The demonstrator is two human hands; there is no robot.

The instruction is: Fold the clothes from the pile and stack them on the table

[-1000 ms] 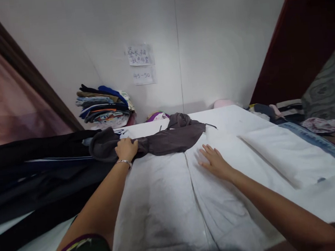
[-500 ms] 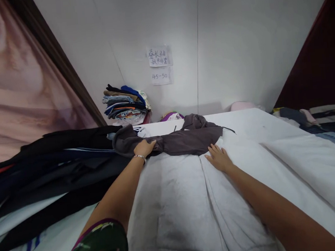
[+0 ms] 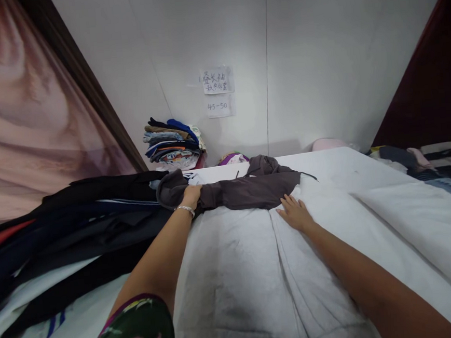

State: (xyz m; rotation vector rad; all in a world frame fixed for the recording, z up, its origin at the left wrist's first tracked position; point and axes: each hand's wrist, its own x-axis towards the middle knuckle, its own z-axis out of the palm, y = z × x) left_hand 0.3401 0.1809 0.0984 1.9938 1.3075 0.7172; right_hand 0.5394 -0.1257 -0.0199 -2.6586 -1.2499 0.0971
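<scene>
Lying nearest to me, a pale grey-white cloth (image 3: 248, 261) stretches away from my body, with a dark line running lengthwise down it. On my left arm, a green flowered sleeve (image 3: 140, 332) ends above the elbow. My right hand (image 3: 296, 213) lies flat at the far right of the pale cloth, its fingers slightly spread and their tips at the edge of a grey-brown garment (image 3: 250, 190). My left hand (image 3: 192, 196), with a bracelet (image 3: 185, 209) at the wrist, is on the left part of that garment; its fingertips are hidden, so I cannot tell whether they are pinching the fabric or only resting on it.

The garment lies crosswise along the far end of the pale cloth, between and beyond my hands, with a bunched part at the back and a thin cord (image 3: 310, 175) pointing right. I cannot tell whether the two are one piece.

To the left sprawls a heap of dark clothes (image 3: 108, 220); to the right, a white cloth (image 3: 413, 222) lies on the white table (image 3: 326, 161). Farther back stand a folded stack (image 3: 172, 142), a purple bundle (image 3: 234, 158) and something pink (image 3: 328, 143), below two paper signs (image 3: 217, 81) on the wall (image 3: 318, 52).
</scene>
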